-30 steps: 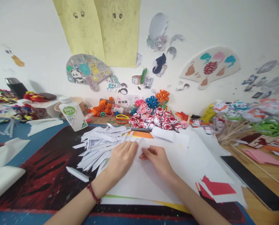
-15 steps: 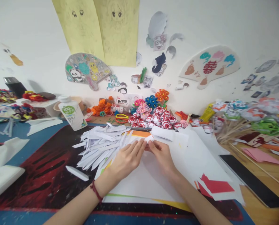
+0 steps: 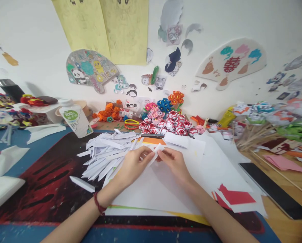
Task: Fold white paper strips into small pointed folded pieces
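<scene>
A small folded white paper strip (image 3: 158,148) is pinched between both hands, its pointed end turned up. My left hand (image 3: 137,163) grips it between thumb and curled fingers. On its other side, my right hand (image 3: 173,162) holds it with thumb and fingertips. Both hands hover over large white paper sheets (image 3: 161,192), with yellow, orange and green edges showing beneath. Left of my left hand lies a heap of folded white paper strips (image 3: 105,153). One single strip (image 3: 82,184) rests apart from it on the dark red and black mat (image 3: 52,189).
Red-and-white paper flowers (image 3: 176,123) line the back, beside orange flowers (image 3: 109,112). A white bottle (image 3: 76,118) stands at back left. A black phone (image 3: 275,190) and red paper scraps (image 3: 237,195) lie at right. Stemmed paper flowers (image 3: 272,118) pile up behind the phone.
My left hand has turned from lying flat along the strip to a thumb-and-finger grip. The strip now stands up more, its point showing. The view has tipped slightly downward.
</scene>
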Demonstrator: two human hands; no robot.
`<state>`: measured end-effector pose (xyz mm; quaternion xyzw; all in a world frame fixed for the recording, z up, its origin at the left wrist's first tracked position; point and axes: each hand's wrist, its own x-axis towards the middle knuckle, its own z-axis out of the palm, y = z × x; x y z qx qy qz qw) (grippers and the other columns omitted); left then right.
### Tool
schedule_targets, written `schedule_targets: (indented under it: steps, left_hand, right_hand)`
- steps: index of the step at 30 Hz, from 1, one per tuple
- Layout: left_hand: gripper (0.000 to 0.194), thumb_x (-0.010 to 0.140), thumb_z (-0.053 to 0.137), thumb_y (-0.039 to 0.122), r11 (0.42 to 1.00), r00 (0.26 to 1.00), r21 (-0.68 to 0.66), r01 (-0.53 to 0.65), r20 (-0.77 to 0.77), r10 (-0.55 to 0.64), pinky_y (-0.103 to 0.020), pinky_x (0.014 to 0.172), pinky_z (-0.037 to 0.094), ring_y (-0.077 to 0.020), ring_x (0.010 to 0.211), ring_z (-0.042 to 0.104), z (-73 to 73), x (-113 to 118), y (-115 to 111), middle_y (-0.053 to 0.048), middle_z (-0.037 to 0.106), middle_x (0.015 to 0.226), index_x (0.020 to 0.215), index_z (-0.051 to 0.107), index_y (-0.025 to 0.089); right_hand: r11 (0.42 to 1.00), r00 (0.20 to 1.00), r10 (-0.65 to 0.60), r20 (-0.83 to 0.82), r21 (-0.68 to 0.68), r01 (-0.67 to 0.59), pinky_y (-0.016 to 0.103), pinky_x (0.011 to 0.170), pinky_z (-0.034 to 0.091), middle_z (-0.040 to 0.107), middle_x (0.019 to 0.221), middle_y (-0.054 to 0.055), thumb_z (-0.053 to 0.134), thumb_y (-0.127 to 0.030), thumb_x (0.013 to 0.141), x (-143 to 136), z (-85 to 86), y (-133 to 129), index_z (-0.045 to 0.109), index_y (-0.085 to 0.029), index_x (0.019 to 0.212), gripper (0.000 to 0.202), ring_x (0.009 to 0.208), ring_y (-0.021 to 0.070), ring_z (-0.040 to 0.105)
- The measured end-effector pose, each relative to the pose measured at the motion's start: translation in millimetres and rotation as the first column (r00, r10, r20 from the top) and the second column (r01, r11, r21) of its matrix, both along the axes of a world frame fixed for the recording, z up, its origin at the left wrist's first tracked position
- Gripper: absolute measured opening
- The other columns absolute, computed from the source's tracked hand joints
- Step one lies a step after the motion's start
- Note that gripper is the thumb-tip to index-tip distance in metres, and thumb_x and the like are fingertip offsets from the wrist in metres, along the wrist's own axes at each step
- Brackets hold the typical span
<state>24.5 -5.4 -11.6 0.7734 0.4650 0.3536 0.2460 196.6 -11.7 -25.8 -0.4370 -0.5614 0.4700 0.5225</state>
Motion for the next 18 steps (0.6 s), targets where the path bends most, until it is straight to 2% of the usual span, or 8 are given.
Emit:
schedule_targets:
  steps: [3,10,18]
  left_hand:
    - [0.027,0.090,0.052,0.040,0.993,0.998,-0.113,0.041,0.057,-0.035,-0.023,0.065,0.046,-0.0142,0.070,0.063,0.7,-0.3,2.3,-0.003,0.071,0.081,0.087,0.068,0.018]
    - [0.028,0.088,0.052,0.039,0.984,0.991,-0.160,0.081,0.118,-0.062,-0.024,0.065,0.045,-0.0146,0.071,0.061,-1.6,2.8,1.1,-0.003,0.070,0.077,0.085,0.068,0.016]
    - [0.024,0.086,0.055,0.034,0.959,0.983,-0.257,0.120,0.164,-0.079,-0.024,0.065,0.046,-0.0149,0.070,0.061,9.6,3.7,-1.9,-0.003,0.070,0.076,0.085,0.069,0.015]
  right_hand:
    - [1.000,1.000,0.022,-0.017,0.018,-0.022,0.026,0.068,0.047,0.063,0.072,0.002,0.062,-0.040,0.083,-1.3,3.3,-2.7,0.068,-0.015,0.075,0.026,0.070,0.0165,0.059]
    - [1.000,0.999,0.002,-0.039,-0.006,-0.002,0.027,0.068,0.046,0.063,0.072,0.001,0.063,-0.038,0.082,-2.5,6.2,-5.4,0.068,-0.016,0.073,0.024,0.070,0.0160,0.057]
    - [0.999,0.995,-0.024,-0.094,-0.046,0.020,0.027,0.069,0.045,0.060,0.068,0.001,0.066,-0.036,0.079,-2.8,1.7,-5.1,0.069,-0.016,0.072,0.021,0.069,0.0148,0.055]
